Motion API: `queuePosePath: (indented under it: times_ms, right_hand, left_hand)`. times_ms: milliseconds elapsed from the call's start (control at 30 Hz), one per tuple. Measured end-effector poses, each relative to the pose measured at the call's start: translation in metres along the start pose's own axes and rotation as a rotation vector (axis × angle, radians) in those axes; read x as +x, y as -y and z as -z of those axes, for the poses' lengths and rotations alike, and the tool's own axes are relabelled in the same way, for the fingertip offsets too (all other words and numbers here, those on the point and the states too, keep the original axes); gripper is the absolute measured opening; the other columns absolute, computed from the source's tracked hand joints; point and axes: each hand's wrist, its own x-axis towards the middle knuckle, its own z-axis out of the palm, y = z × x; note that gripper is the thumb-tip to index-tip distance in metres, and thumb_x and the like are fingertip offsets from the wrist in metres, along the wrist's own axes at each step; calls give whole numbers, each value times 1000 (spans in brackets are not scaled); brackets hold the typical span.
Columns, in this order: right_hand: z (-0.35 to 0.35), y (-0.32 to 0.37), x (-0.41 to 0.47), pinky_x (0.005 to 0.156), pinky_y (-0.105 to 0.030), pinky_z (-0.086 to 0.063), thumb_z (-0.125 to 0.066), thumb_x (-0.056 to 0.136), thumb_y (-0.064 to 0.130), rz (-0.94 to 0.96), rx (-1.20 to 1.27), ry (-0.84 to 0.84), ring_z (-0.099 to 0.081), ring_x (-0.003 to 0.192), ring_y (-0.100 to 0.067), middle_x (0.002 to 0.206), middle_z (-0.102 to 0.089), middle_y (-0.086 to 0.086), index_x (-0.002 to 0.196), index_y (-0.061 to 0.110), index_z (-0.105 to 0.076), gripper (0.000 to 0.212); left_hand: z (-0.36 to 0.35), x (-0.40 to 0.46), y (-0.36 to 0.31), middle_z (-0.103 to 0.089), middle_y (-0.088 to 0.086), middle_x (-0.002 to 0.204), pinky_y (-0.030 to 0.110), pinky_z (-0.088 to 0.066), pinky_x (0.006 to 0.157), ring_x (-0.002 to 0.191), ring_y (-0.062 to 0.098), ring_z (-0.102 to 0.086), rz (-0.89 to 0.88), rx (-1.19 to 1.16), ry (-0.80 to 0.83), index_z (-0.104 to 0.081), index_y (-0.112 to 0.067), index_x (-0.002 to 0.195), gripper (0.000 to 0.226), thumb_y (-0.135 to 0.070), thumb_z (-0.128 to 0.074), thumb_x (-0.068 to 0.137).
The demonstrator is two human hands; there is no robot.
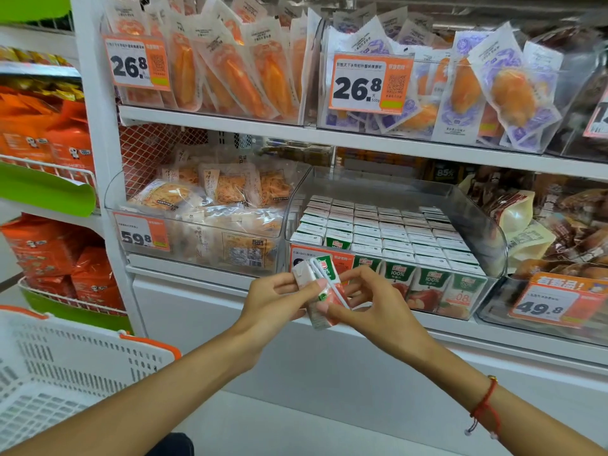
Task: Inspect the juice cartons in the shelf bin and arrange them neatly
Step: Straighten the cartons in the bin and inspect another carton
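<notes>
Juice carton (320,292) being checked in both hands, in front of the shelf bin (493,232).

The left hand (274,299) and right hand (371,299) are both pinching it, fingers curled round its sides, tilted. Turning it slowly should expose every face; then it probably belongs upright in the front-row gap among the packed cartons (394,232), label facing out.

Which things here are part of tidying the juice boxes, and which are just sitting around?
Part of the job:
- juice carton, held by the left hand and right hand
- rows of cartons
- clear bin holding them

Just sitting around:
- white basket
- orange snack packets
- price tags
- noodle packs
</notes>
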Motion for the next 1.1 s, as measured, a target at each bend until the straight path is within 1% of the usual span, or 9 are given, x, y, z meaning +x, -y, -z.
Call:
queuePosePath:
  times_ms: [133, 233, 333, 533, 633, 733, 833, 1000, 1100]
  right_hand:
    - [11, 1, 4, 70, -23, -58, -67, 80, 45, -54, 288, 96, -69, 85, -13, 90, -72, 5, 103, 29, -67, 28]
    - [18, 0, 6, 69, -17, -56, -63, 72, 52, -98, 402, 179, -70, 89, -4, 94, -74, 12, 103, 35, -70, 36]
    - [16, -3, 8, 71, -17, -55, -63, 84, 42, -125, 432, 234, -70, 94, -4, 99, -74, 14, 109, 34, -68, 27]
    - [16, -4, 6, 69, -13, -53, -55, 82, 53, -62, 375, 267, -70, 92, -5, 96, -73, 19, 105, 43, -64, 26]
    - [17, -6, 5, 73, -11, -52, -53, 84, 48, 37, 306, 247, -67, 98, 1, 100, -71, 23, 110, 43, -60, 27]
    - [26, -4, 4, 84, -10, -49, -60, 84, 40, 163, 185, 219, -60, 108, 7, 111, -64, 33, 117, 42, -56, 33]
    - [35, -6, 4, 95, -20, -50, -68, 80, 39, 241, 97, 173, -59, 114, 2, 118, -64, 26, 117, 39, -59, 38]
    - [34, -5, 2, 98, -21, -49, -69, 81, 35, 289, 85, 135, -58, 115, 3, 118, -64, 27, 118, 36, -59, 39]
    - [32, -4, 0, 99, -22, -49, -65, 85, 34, 298, 72, 118, -57, 117, 3, 121, -61, 29, 125, 36, -56, 41]
  left_hand:
    - [12, 1, -12, -76, 2, 104, 20, -59, 74, 93, 15, -73, 52, -21, 68, -66, -16, 121, 31, -22, -66, 91]
    - [15, 2, -16, -73, 6, 114, 22, -59, 80, 101, 19, -71, 64, -77, 133, -61, -18, 129, 35, -24, -62, 94]
    - [15, 2, -15, -72, 5, 116, 23, -58, 83, 104, 18, -70, 49, -76, 168, -59, -17, 131, 36, -24, -60, 95]
    - [15, 3, -10, -73, -3, 115, 22, -57, 83, 104, 13, -70, -7, -28, 249, -61, -22, 123, 32, -23, -64, 92]
    - [15, 2, -10, -68, -15, 116, 15, -54, 79, 106, 4, -67, -185, 179, 252, -57, -33, 117, 37, -29, -71, 83]
    - [18, 1, -10, -63, -22, 122, 12, -47, 92, 116, 0, -59, -370, 327, 301, -52, -38, 119, 40, -22, -71, 86]
    - [21, 0, -10, -58, -28, 126, 12, -44, 98, 123, -4, -52, -481, 441, 301, -50, -51, 115, 42, -28, -70, 86]
    - [20, 2, -8, -58, -28, 127, 20, -45, 103, 127, 0, -49, -532, 469, 289, -50, -48, 117, 39, -34, -68, 85]
    - [19, 4, -8, -60, -25, 125, 16, -43, 101, 124, 1, -53, -518, 434, 302, -50, -42, 121, 40, -25, -68, 89]
